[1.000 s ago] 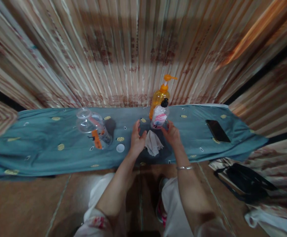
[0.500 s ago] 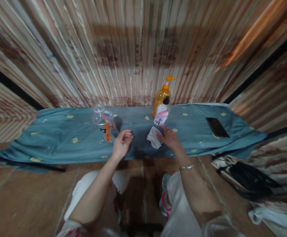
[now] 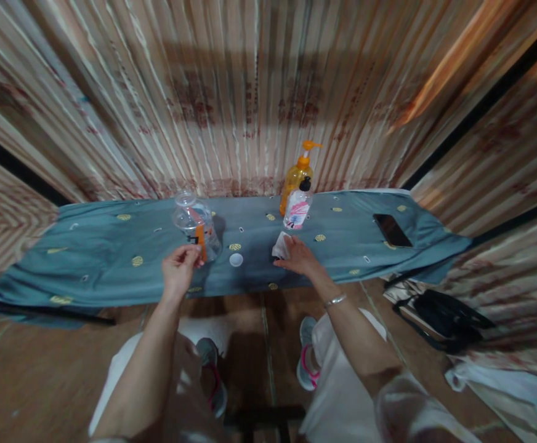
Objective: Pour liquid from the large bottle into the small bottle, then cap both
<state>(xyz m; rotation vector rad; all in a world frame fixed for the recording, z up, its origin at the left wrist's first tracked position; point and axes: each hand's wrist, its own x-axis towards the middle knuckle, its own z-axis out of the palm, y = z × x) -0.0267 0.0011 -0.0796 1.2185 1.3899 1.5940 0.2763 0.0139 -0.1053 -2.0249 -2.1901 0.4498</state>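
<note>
My left hand (image 3: 180, 269) reaches to a clear plastic bottle (image 3: 193, 224) with an orange label, lying tilted on the teal cloth-covered bench (image 3: 111, 258). Its fingers are pinched at the bottle's near end. My right hand (image 3: 300, 258) lies flat, fingers stretched out, on a crumpled white cloth (image 3: 279, 245) that is partly hidden under it. A small white cap (image 3: 236, 259) lies on the bench between my hands.
An orange pump bottle (image 3: 297, 177) and a small white bottle with a black cap (image 3: 296, 210) stand at the back by the striped curtain. A black phone (image 3: 392, 229) lies at the right. A black bag (image 3: 444, 317) sits on the floor at right.
My left hand moved left from beside the cloth to the clear bottle, uncovering the white cap. My right hand left the small white bottle and settled on the white cloth.
</note>
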